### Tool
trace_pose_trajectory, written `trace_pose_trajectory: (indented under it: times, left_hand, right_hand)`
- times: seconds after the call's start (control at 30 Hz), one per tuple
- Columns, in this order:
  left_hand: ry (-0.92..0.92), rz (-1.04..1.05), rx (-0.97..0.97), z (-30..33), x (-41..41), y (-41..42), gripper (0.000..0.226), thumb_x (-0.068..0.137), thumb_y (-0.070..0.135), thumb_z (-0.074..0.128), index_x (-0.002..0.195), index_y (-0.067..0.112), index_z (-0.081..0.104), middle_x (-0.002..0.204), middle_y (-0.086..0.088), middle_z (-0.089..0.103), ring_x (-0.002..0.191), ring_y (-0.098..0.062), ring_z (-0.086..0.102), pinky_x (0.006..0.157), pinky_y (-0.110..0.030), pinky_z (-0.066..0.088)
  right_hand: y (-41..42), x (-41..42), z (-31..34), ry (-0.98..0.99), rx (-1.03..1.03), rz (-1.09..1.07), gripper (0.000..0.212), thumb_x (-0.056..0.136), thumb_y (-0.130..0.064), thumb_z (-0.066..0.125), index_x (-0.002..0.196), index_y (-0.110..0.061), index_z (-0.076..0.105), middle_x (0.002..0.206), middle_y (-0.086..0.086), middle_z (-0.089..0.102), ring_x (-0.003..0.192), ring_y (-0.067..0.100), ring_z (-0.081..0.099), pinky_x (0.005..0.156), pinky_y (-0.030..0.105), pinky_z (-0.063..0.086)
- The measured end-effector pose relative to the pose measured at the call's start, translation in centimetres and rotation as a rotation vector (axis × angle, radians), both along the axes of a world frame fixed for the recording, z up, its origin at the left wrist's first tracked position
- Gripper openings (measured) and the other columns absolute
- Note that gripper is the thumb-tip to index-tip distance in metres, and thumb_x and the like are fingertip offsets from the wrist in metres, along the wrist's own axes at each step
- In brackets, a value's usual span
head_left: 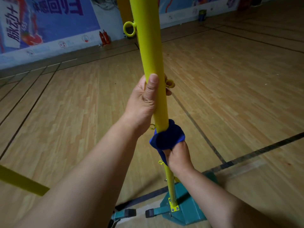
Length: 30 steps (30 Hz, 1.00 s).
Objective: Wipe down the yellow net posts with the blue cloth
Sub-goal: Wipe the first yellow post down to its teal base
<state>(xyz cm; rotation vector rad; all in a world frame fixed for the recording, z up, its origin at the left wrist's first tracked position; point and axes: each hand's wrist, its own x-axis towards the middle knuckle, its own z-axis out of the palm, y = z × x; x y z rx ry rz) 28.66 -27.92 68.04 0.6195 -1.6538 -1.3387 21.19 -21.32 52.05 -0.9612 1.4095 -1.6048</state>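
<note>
the left hand [144, 97] was closed bare around the post [153, 63]; just below it the right hand [177, 155] clamped the cloth [169, 135] around it. rigid, slick post; soft cloth likely snags on 2 nearby hooks [160, 162].

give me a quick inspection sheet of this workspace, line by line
surface: wooden court floor with dark lines.
job's things: yellow net post upright in a green base; blue cloth wrapped around the post low down.
clutter: two red extinguishers and a can by the far wall.
grippers: left hand grips the bare post above the cloth; right hand clamps the cloth to the post, fingers hidden under it.
cables: nothing seen.
surroundings: blue printed banner along the wall; a yellow bar at lower left.
</note>
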Motion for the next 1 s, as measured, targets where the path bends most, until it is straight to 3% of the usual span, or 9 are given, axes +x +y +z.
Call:
trace_pose_trajectory:
  times: [0.1, 0.2, 0.37, 0.47, 0.63, 0.73, 0.8, 0.87, 1.0]
  left_hand:
    - [0.009, -0.035, 0.030, -0.6, 0.0, -0.1, 0.062, 0.073, 0.066, 0.051, 0.105, 0.014, 0.062, 0.093, -0.001, 0.073, 0.085, -0.016, 0.065, 0.084, -0.032, 0.055]
    - [-0.012, -0.055, 0.044, -1.6, 0.2, 0.2, 0.068, 0.073, 0.069, 0.052, 0.108, 0.012, 0.063, 0.094, -0.001, 0.072, 0.086, -0.016, 0.065, 0.078, -0.029, 0.055]
    - [-0.136, -0.057, 0.031, -3.4, 0.9, 0.8, 0.095, 0.063, 0.079, 0.068, 0.110, -0.002, 0.056, 0.088, 0.001, 0.070, 0.084, -0.011, 0.066, 0.073, -0.022, 0.052]
    - [-0.149, -0.096, 0.040, -3.8, 1.4, 0.8, 0.087, 0.068, 0.072, 0.069, 0.113, -0.001, 0.056, 0.093, 0.001, 0.071, 0.092, -0.013, 0.066, 0.081, -0.024, 0.052]
    - [-0.135, -0.115, 0.086, -4.4, 1.7, 0.8, 0.058, 0.075, 0.054, 0.067, 0.112, 0.009, 0.059, 0.094, -0.001, 0.070, 0.094, -0.014, 0.065, 0.084, -0.026, 0.052]
    - [-0.166, -0.083, 0.063, -4.7, 1.5, 0.9, 0.038, 0.089, 0.048, 0.067, 0.108, 0.017, 0.059, 0.090, 0.002, 0.068, 0.088, -0.014, 0.063, 0.074, -0.023, 0.050]
    - [-0.181, -0.080, 0.050, -4.9, 1.5, 0.8, 0.024, 0.094, 0.039, 0.059, 0.107, 0.019, 0.059, 0.089, 0.002, 0.067, 0.085, -0.011, 0.061, 0.065, -0.016, 0.046]
    - [-0.184, -0.077, 0.041, -5.2, 1.5, 0.8, 0.022, 0.093, 0.036, 0.055, 0.106, 0.018, 0.058, 0.090, 0.000, 0.066, 0.086, -0.010, 0.061, 0.066, -0.016, 0.046]
    - [-0.176, -0.065, 0.012, -5.2, 1.2, 0.9, 0.027, 0.093, 0.049, 0.060, 0.097, 0.022, 0.059, 0.092, -0.005, 0.064, 0.091, -0.021, 0.058, 0.081, -0.035, 0.047]
  right_hand:
    - [0.0, -0.4, 0.3, -0.057, -0.136, 0.071, 0.030, 0.067, 0.000, 0.069, 0.088, -0.020, 0.062, 0.086, 0.005, 0.056, 0.080, 0.020, 0.055, 0.074, 0.031, 0.054]
    - [0.3, -0.6, 1.1, -0.094, -0.237, 0.139, 0.036, 0.077, 0.018, 0.063, 0.103, -0.006, 0.058, 0.086, 0.011, 0.058, 0.079, 0.022, 0.060, 0.071, 0.031, 0.057]
    - [0.2, -0.6, 2.9, 0.036, -0.288, 0.031, 0.039, 0.088, 0.007, 0.071, 0.125, -0.001, 0.060, 0.111, 0.001, 0.071, 0.108, 0.004, 0.068, 0.090, 0.018, 0.052]
    - [0.2, -0.7, 3.6, 0.164, -0.247, -0.040, 0.039, 0.088, -0.005, 0.076, 0.124, -0.008, 0.062, 0.122, -0.001, 0.069, 0.113, 0.006, 0.065, 0.094, 0.021, 0.050]
    - [0.2, -0.6, 2.5, 0.144, -0.283, -0.045, 0.040, 0.084, -0.027, 0.075, 0.121, -0.019, 0.062, 0.120, -0.004, 0.070, 0.113, 0.008, 0.066, 0.093, 0.023, 0.051]
    - [-0.2, -0.6, 0.7, 0.164, -0.245, -0.020, 0.037, 0.085, -0.015, 0.077, 0.120, -0.013, 0.063, 0.120, 0.008, 0.067, 0.114, 0.024, 0.065, 0.097, 0.044, 0.054]
    - [-0.1, -0.5, -0.5, 0.165, -0.231, 0.017, 0.027, 0.082, 0.002, 0.076, 0.102, -0.014, 0.068, 0.106, 0.010, 0.067, 0.102, 0.028, 0.066, 0.087, 0.049, 0.056]
    - [0.1, -0.4, -1.6, 0.108, -0.211, 0.070, 0.026, 0.078, 0.015, 0.071, 0.086, -0.009, 0.066, 0.090, 0.009, 0.064, 0.085, 0.029, 0.064, 0.071, 0.041, 0.055]
    - [0.1, -0.2, -2.5, -0.138, -0.099, 0.115, 0.028, 0.071, 0.022, 0.060, 0.081, 0.000, 0.048, 0.076, 0.020, 0.039, 0.064, 0.022, 0.041, 0.051, 0.024, 0.038]
